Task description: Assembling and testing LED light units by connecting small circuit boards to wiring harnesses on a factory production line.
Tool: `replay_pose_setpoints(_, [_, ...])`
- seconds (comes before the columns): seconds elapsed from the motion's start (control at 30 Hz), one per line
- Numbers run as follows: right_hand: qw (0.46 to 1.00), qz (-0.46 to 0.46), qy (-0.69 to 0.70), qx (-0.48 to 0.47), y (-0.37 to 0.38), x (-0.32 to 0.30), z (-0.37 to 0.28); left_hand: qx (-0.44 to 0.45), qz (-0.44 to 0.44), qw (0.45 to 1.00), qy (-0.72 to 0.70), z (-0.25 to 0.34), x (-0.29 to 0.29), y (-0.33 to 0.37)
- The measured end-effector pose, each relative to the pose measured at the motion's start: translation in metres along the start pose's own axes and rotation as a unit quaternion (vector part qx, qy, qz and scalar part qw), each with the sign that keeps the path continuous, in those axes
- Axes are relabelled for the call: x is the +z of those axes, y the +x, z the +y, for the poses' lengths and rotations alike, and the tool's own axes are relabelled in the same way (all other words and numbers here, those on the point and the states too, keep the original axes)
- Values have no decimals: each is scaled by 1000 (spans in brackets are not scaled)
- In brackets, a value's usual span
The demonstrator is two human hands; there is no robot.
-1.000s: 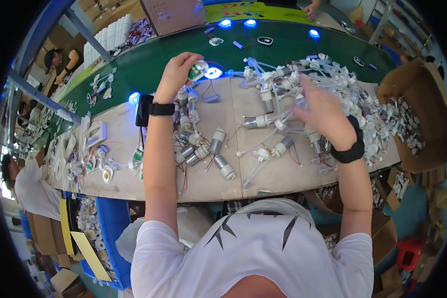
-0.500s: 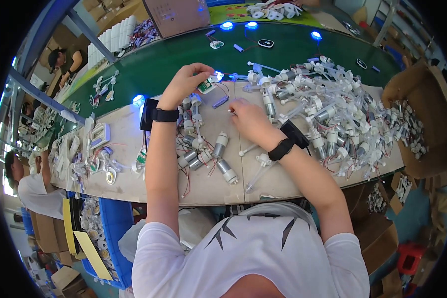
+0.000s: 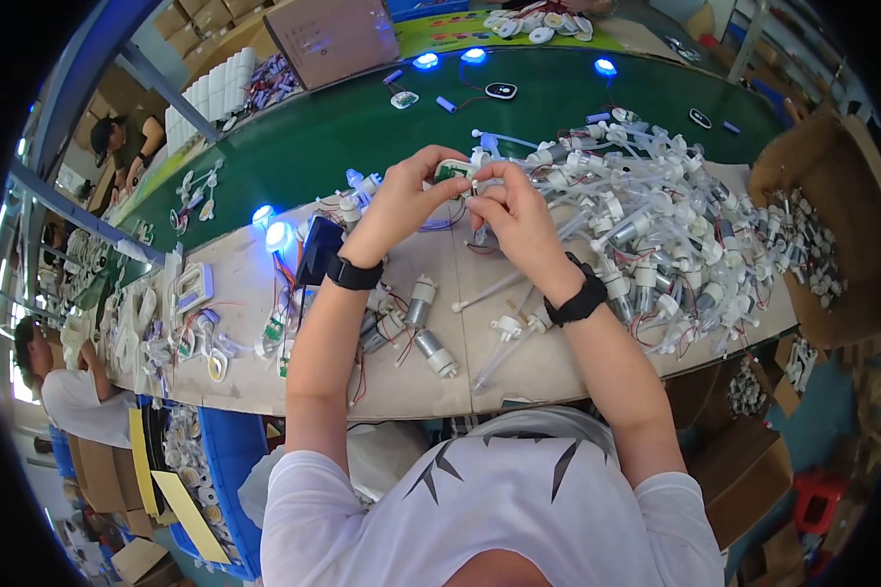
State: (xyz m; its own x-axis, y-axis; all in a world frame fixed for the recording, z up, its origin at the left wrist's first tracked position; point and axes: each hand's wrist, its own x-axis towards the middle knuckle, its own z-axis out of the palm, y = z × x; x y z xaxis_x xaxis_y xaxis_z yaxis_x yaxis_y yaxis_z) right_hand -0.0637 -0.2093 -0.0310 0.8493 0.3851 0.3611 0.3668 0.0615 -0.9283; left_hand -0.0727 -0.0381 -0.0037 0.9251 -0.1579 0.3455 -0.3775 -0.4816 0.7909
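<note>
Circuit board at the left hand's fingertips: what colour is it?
The circuit board is green; it shows best in the head view.

No text is legible; print on the yellow-green sheet (image 3: 442, 31) is too small.

The right hand (image 3: 521, 217), earlier above the heap of white-and-silver cylindrical units (image 3: 661, 220), now meets the left hand (image 3: 406, 201) at the white-rimmed green circuit board (image 3: 451, 172); another round blue-glowing lamp (image 3: 279, 235) appears near the left wrist.
</note>
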Motion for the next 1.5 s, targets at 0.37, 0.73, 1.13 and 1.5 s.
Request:
replay_pose_setpoints(0.37, [997, 10, 50, 51, 2, -17, 9, -23, -19, 997, -73, 24, 17, -5])
replay_pose_setpoints(0.73, [973, 128, -172, -87, 1, -8, 15, -34, 30, 998, -34, 13, 31, -6])
replay_pose_setpoints(1.13, [938, 163, -253, -174, 0, -8, 11, -154, -19, 981, -115, 25, 28, -7])
replay_pose_setpoints(1.5, [918, 147, -326, -172, -1, -8, 6, -33, -27, 986, -162, 4, 35, -6])
